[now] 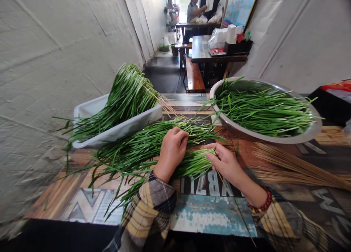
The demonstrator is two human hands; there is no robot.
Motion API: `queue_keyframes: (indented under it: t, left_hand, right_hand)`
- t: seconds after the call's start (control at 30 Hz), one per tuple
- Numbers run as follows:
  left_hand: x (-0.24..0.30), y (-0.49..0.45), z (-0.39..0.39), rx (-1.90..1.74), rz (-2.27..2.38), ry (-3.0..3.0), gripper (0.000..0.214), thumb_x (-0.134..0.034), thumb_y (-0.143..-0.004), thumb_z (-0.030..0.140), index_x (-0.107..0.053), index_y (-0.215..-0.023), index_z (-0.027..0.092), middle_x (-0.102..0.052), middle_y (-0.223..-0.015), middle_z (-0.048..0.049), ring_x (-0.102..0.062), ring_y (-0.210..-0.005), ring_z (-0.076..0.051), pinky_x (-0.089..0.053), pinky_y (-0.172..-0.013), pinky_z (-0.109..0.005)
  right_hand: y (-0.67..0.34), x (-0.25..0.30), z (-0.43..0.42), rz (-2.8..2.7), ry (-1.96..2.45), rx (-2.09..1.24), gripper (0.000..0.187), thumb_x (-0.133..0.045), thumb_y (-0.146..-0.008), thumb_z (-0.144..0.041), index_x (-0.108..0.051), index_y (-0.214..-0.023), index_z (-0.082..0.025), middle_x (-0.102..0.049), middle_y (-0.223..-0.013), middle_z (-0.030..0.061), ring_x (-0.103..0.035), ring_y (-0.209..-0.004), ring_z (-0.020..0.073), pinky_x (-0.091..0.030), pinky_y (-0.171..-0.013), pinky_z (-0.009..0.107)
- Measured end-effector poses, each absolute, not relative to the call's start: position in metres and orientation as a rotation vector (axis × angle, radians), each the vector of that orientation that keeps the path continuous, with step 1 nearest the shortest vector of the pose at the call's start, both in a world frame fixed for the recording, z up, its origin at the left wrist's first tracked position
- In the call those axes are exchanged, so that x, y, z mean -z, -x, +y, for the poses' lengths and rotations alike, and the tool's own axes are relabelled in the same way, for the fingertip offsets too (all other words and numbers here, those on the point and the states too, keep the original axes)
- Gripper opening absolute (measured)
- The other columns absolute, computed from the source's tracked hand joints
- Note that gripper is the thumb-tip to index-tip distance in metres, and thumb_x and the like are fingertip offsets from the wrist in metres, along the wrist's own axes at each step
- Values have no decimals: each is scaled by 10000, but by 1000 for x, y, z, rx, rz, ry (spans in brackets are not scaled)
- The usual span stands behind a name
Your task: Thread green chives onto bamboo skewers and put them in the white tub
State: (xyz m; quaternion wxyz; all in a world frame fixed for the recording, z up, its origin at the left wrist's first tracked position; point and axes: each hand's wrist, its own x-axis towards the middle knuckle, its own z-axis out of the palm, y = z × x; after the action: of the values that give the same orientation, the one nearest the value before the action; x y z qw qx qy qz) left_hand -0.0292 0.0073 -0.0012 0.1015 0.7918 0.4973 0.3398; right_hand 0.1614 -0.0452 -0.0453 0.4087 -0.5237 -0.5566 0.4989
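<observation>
My right hand (225,162) pinches the pale cut ends of a small row of garlic chives (196,161) between thumb and fingers. A thin bamboo skewer (236,202) slants from under this hand toward the table's front edge. My left hand (174,149) is closed, its fingers curled together just above the chives; what is in them, if anything, is hidden. Behind both hands lies a larger loose pile of chives (142,138), its leaves spreading left across the table (214,215).
At back left, a white plastic tray (134,122) holds skewered chives (128,91) in a thick stack. A metal basin (276,138) with loose chives stands at right, and a bundle of bamboo skewers (296,168) lies before it. Far back, a person (193,11) stands by another table.
</observation>
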Motion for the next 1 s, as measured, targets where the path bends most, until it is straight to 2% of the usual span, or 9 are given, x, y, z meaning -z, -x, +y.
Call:
queue_keyframes:
  t: [0.17, 0.33, 0.43, 0.6, 0.8, 1.0]
  left_hand:
    - [0, 23, 5, -658, 1535, -2624, 166, -540, -880, 154, -701, -880, 194, -615, -914, -67, -517, -857, -211, -418, -744, -335]
    - [0, 18, 5, -534, 1599, -2691, 172, -551, -887, 200, -690, -786, 188, -595, -879, -72, -499, -826, -215, -392, -695, -337]
    - [0, 17, 5, -663, 1581, -2652, 198, -533, -899, 200, -666, -755, 178, -598, -876, -68, -503, -839, -207, -400, -733, -338]
    - [-2, 13, 2, -1017, 1378, -2456, 113, -551, -886, 181, -639, -814, 183, -636, -965, -53, -530, -929, -199, -408, -824, -342]
    - [1, 9, 0, -1003, 1234, -2249, 86, -569, -849, 141, -618, -788, 178, -609, -751, -16, -538, -765, -166, -410, -715, -292]
    - [2, 6, -1, -1040, 1148, -2076, 97, -585, -823, 123, -648, -763, 167, -624, -740, -16, -559, -732, -149, -419, -698, -273]
  right_hand:
    - [-161, 45, -46, -1421, 1334, -1224, 244, -543, -876, -348, -564, -1060, -189, -579, -767, 6, -531, -517, 104, -445, -415, 213]
    - [-160, 43, -46, -1411, 1329, -1221, 242, -544, -870, -341, -570, -1053, -185, -573, -755, -1, -524, -522, 104, -458, -416, 209]
    - [-159, 42, -46, -1416, 1323, -1212, 249, -546, -870, -343, -575, -1057, -182, -577, -759, 0, -526, -525, 104, -457, -414, 205]
    - [-158, 37, -48, -1485, 1302, -1085, 260, -540, -885, -345, -601, -1076, -179, -630, -825, 25, -551, -549, 108, -476, -448, 214]
    - [-159, 26, -53, -1590, 1286, -897, 246, -542, -886, -304, -634, -1083, -189, -685, -966, 62, -623, -693, 147, -516, -538, 231]
    - [-160, 26, -52, -1564, 1276, -975, 267, -533, -893, -319, -637, -1095, -179, -690, -917, 52, -605, -595, 126, -524, -512, 234]
